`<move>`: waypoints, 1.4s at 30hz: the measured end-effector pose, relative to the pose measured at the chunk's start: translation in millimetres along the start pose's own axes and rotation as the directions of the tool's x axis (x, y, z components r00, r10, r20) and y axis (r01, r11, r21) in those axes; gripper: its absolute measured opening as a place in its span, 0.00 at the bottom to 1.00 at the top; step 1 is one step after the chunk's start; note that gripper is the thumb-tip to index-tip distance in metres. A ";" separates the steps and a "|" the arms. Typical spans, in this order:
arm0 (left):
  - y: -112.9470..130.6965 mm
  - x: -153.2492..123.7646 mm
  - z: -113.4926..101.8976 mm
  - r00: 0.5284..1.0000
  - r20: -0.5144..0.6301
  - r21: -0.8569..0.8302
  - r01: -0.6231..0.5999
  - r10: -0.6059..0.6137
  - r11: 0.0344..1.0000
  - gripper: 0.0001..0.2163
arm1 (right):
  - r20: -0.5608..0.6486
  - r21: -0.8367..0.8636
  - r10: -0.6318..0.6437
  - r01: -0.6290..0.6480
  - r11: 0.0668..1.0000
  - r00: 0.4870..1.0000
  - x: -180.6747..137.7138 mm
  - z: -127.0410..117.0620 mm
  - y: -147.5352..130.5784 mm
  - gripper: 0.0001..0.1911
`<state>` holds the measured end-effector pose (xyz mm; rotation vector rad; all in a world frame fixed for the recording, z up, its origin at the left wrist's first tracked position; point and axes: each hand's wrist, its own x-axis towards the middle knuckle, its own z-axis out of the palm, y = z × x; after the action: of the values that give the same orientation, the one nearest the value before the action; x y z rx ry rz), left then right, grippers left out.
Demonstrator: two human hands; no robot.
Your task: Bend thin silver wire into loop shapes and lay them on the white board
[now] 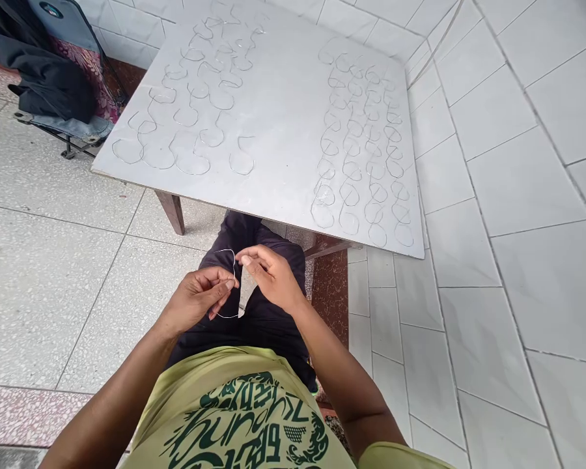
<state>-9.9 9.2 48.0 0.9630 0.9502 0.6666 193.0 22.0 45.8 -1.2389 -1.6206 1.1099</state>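
Note:
My left hand (pixel 198 298) and my right hand (pixel 268 273) are both pinched on a thin piece of bent wire (pixel 229 257) held above my lap, below the front edge of a white board (pixel 278 111). The wire curves in a loop between the fingertips of the two hands. On the board's left part lie several larger bent wire shapes (pixel 190 111). Rows of several smaller wire loops (pixel 361 143) lie on its right part.
The board rests on a low wooden table, one leg (pixel 172 212) showing. A chair with dark clothes and a bag (pixel 49 71) stands at the far left. A white tiled wall (pixel 508 195) rises on the right, speckled floor tiles (pixel 49 260) lie on the left.

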 end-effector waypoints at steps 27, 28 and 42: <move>-31.9 -24.4 14.4 0.944 -0.176 0.772 -0.043 0.278 0.634 0.10 | 0.016 -0.791 -0.031 0.032 0.611 0.999 14.5 36.3 -0.8 0.30; -32.3 -24.7 14.4 0.941 -0.184 0.767 -0.044 0.286 0.640 0.10 | -0.038 -0.778 -0.029 -0.011 0.628 0.999 14.0 36.5 -0.1 0.32; -45.2 -26.9 14.8 0.917 -0.198 0.845 -0.020 0.347 0.534 0.10 | -0.278 -0.463 0.129 -0.250 0.850 0.952 5.7 26.5 26.9 0.33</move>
<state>-5.7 -38.1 20.8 1.8776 1.5633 0.5558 174.5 26.7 12.8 -1.8278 -1.6739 0.6316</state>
